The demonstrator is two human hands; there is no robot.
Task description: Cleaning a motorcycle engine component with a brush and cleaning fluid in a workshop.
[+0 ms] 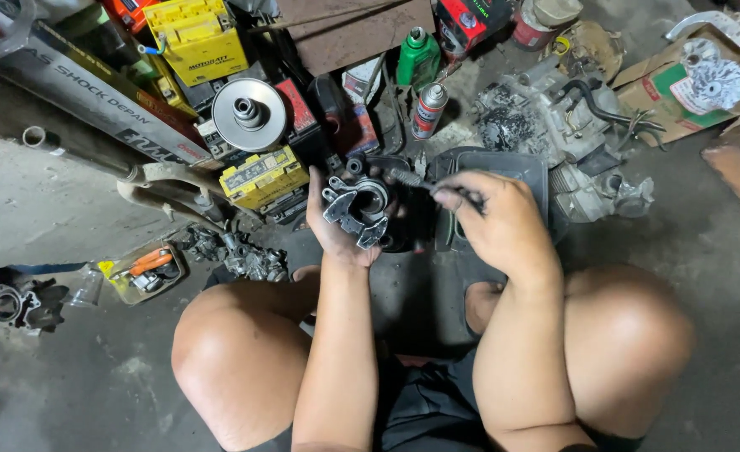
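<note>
Left hand (330,219) curled around metal part (358,206), palm behind it, fingers wrapped on its near side, part held up above the floor (705,251) between the knees. Right hand (497,219) closed on a thin tool (408,177), fingertips pinched at its grip, ribbed tip touching the top right of the part. Dark tray (504,167) just behind the part, partly hidden by the right hand. Engine block (554,125), grey and greasy, right of the part and beyond the tray, black hoses draped over it. Spray can (428,110) upright behind the part, green bottle (418,57) just beyond the can. Pulley (249,114), a shiny disc with a hub, behind and left of the part, resting on stacked boxes; yellow box (263,177) just left of the part, another yellow case (197,38) far behind the pulley. Bent pipe (148,177) left of the part along the concrete step. Small yellow tray with orange pliers (151,262) well left of the part, near the left knee. Heap of small metal bits (249,259) between that tray and the part. Finned silver fan (713,82) far right of the part, lying on cardboard. Dark casting (18,303) at the far left edge, well apart from the part
</note>
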